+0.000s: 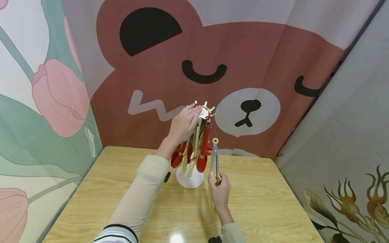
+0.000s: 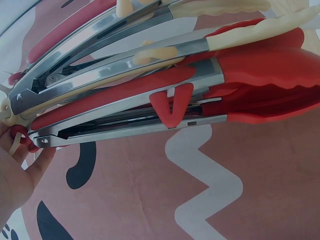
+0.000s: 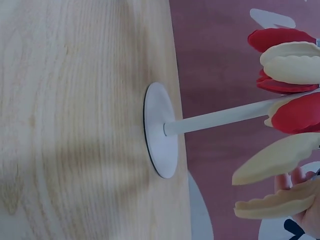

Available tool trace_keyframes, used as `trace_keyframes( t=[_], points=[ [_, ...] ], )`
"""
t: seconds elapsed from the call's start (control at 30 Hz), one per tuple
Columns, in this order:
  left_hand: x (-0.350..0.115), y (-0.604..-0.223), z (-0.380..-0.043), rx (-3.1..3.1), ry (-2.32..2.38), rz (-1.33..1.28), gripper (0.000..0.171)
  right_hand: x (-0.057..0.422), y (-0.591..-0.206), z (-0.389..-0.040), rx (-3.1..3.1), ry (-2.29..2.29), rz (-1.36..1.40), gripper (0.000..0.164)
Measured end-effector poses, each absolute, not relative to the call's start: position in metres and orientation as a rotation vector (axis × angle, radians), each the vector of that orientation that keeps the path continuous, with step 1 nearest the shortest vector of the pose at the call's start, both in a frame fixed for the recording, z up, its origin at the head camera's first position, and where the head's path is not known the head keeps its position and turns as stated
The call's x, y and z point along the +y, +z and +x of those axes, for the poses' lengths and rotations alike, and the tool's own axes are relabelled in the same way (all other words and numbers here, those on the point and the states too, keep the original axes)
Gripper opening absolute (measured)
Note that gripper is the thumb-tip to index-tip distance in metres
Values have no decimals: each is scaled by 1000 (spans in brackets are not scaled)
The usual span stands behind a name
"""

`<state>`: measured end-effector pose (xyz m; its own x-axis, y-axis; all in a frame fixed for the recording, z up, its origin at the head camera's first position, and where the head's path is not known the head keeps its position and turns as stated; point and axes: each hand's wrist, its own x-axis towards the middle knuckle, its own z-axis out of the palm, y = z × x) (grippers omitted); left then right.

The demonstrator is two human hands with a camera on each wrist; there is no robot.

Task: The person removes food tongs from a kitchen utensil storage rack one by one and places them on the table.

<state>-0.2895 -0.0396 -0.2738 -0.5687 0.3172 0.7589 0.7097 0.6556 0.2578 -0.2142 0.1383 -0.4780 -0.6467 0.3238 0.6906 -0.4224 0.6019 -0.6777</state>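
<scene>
A white rotating-style utensil stand (image 1: 189, 180) stands on the table, with several red and cream tongs hanging by rings around its hooked top. My left hand (image 1: 183, 124) holds the stand's top, fingers over it; in the left wrist view the thumb lies beside the ring of the red-handled tongs (image 2: 112, 100). To the right of the stand, my right hand (image 1: 220, 193) grips steel tongs (image 1: 215, 157), their cream ring pointing up. In the right wrist view, the cream heads (image 3: 275, 159) of these tongs are spread apart, close by the hanging ones.
The wooden table (image 1: 252, 189) extends around the stand's round base. Behind it hangs a curtain (image 1: 237, 60) with a brown bear print, with floral curtains on both sides. A small black piece (image 1: 167, 177) shows beside the left sleeve.
</scene>
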Motion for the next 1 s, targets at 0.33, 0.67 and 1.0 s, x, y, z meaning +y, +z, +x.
trace_keyframes(
  t=[0.33,0.67,1.0],
  points=[
    [-39,-274,-289,-2173,-728,-790,36,141,-488,-217,-2071,1077,-8,28],
    [-39,-274,-289,-2163,-731,-793,36,142,-497,-219,-2242,922,-198,33],
    [-39,-274,-288,-2169,-731,-784,35,144,-503,-222,-2346,951,-215,35]
  ],
)
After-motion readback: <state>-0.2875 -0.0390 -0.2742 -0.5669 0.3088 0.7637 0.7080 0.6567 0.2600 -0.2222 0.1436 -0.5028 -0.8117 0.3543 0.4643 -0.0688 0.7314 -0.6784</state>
